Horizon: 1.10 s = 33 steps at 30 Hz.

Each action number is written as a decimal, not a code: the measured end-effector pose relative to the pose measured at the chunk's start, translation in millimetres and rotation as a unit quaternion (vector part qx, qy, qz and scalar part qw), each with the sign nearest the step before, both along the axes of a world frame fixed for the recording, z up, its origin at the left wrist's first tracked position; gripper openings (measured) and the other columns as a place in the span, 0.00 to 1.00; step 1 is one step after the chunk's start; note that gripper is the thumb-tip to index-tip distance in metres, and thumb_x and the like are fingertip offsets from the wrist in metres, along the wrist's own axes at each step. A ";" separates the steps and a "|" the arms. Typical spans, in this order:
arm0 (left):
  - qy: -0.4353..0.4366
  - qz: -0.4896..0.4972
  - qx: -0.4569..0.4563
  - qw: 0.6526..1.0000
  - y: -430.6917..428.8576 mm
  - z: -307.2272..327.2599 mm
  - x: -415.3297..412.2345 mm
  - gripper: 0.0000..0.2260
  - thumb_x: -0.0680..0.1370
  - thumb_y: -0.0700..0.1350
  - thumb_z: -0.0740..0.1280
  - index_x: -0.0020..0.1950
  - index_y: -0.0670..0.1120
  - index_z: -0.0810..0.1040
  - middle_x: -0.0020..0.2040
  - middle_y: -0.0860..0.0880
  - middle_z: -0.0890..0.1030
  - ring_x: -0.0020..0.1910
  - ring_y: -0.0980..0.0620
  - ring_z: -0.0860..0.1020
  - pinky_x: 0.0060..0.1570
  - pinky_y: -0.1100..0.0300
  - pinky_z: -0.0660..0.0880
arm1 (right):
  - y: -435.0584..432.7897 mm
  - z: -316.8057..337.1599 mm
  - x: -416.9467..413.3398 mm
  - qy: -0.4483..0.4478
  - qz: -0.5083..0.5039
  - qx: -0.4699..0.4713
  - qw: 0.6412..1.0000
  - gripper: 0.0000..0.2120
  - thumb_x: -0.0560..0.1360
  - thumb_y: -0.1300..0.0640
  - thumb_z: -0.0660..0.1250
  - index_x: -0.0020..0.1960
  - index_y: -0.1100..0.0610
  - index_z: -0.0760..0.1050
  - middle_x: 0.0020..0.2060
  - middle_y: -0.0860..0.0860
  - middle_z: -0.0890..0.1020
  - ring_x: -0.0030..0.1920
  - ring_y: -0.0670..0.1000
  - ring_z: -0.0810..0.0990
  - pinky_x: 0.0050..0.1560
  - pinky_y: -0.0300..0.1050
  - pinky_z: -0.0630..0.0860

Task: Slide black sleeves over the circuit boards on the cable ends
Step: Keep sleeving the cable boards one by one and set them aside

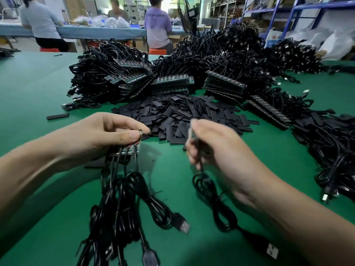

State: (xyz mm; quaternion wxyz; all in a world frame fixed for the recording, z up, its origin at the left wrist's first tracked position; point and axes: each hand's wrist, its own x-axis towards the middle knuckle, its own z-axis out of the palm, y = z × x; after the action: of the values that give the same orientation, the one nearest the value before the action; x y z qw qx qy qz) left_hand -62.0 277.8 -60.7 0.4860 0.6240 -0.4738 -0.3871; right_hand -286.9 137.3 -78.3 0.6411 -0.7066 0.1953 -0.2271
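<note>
Your left hand pinches the spare boards, their cables hanging below your grip, so your right hand can pinch a single cable for sleeving.

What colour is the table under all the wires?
Green. The table top shows it best in the head view, the only view here.

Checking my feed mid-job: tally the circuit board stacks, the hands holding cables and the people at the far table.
Circuit board stacks: 4
Hands holding cables: 2, left hand and right hand
People at the far table: 3
Total: 9
</note>
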 end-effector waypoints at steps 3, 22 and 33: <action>-0.131 0.001 0.042 0.990 6.8 6.7 17.0 0.10 0.69 0.50 0.76 0.49 0.52 0.87 0.37 0.48 0.84 0.37 0.55 0.81 0.41 0.71 0.76 | -20.5 4.3 -9.1 -0.030 -0.120 0.015 0.992 0.17 0.87 0.50 0.56 0.43 0.55 0.72 0.31 0.51 0.80 0.30 0.52 0.82 0.28 0.38 0.73; -0.631 -0.168 -0.125 0.748 -100.6 -3.6 -59.0 0.09 0.79 0.51 0.70 0.58 0.54 0.85 0.54 0.55 0.82 0.56 0.51 0.77 0.53 0.52 0.76 | -41.3 -10.0 -4.0 0.038 -0.162 -0.067 0.984 0.16 0.85 0.51 0.59 0.43 0.57 0.73 0.24 0.44 0.67 0.25 0.47 0.64 0.28 0.42 0.65; -0.273 -0.006 -0.116 0.955 -53.3 -0.5 -62.4 0.04 0.78 0.43 0.70 0.49 0.48 0.85 0.38 0.52 0.86 0.33 0.58 0.83 0.39 0.71 0.76 | -24.3 -5.1 -9.4 0.073 -0.109 -0.282 0.950 0.20 0.82 0.45 0.65 0.39 0.59 0.69 0.28 0.45 0.67 0.30 0.44 0.64 0.33 0.44 0.62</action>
State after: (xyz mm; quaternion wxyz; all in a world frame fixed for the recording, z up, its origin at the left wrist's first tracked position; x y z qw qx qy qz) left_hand -124.5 224.5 -61.2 0.4052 0.6423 -0.6337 -0.1475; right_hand -296.2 113.0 -83.3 0.3711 -0.8475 0.2459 -0.2892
